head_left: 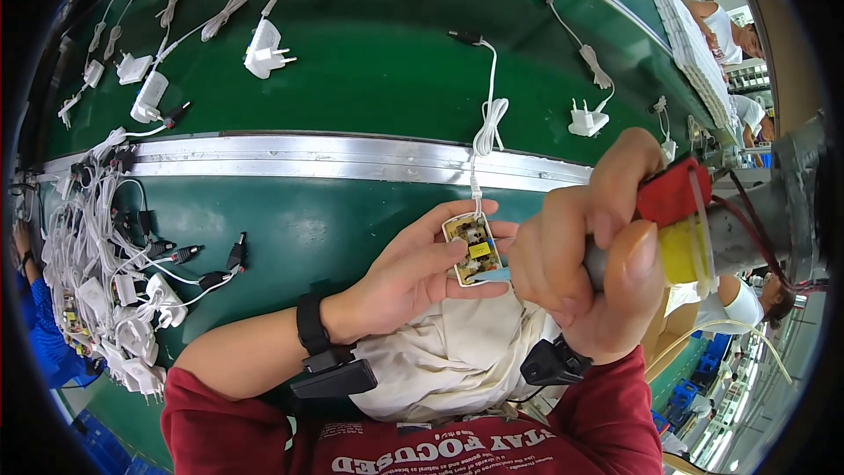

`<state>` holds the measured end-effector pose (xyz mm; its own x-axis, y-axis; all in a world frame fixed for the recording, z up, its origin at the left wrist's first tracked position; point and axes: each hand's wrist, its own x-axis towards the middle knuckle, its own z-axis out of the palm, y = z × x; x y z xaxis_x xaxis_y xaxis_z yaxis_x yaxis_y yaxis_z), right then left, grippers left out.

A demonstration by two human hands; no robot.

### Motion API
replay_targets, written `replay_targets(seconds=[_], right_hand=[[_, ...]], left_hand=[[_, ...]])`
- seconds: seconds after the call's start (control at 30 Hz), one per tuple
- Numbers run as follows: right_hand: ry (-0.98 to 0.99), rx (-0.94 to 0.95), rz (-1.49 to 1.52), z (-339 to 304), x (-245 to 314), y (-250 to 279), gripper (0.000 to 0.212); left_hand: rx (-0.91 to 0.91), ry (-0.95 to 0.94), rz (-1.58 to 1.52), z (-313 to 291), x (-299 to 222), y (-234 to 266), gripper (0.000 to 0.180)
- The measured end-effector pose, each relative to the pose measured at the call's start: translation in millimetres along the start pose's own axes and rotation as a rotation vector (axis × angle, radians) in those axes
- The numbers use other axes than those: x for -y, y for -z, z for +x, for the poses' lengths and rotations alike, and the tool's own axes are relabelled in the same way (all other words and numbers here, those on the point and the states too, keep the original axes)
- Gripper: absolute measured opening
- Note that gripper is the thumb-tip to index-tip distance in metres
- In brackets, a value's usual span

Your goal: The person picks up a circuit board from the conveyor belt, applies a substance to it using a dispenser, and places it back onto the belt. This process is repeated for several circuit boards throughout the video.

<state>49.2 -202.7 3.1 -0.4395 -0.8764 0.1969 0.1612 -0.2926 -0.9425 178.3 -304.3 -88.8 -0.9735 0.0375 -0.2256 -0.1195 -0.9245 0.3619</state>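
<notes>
My left hand [404,268] is closed round an opened white power adapter [478,250], pinching its edges with thumb and fingers. Inside the shell, a circuit board with small parts and a yellow block faces up. A white coiled cable [489,127] runs from its far end across the metal rail. In my right hand [585,246] is a tube-shaped glue dispenser [675,195] with a red switch, a yellow band and a grey body trailing wires. Its pale blue nozzle [492,276] reaches the near end of the board; whether it touches cannot be seen clearly.
Beyond the metal rail [290,156], plug adapters [264,51] with bundled cables lie spaced along a green surface [378,79]. A tangled heap of adapters and cables [110,237] sits at left. Other people [725,35] are at the right; a blue sleeve [48,334] shows at far left.
</notes>
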Motion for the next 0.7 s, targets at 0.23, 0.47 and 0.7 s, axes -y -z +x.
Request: replay_targets(seconds=[0.23, 0.47, 0.7], right_hand=[[0.045, 0.0, -0.116, 2, -3, 8, 0.041], [0.081, 0.001, -0.029, 7, -7, 14, 0.042], [0.054, -0.033, 0.023, 10, -13, 16, 0.042]], left_hand=[[-0.004, -0.018, -0.003, 7, 2, 1, 0.044], [-0.027, -0.031, 0.015, 14, 2, 3, 0.042], [-0.066, -0.058, 0.04, 17, -1, 9, 0.041]])
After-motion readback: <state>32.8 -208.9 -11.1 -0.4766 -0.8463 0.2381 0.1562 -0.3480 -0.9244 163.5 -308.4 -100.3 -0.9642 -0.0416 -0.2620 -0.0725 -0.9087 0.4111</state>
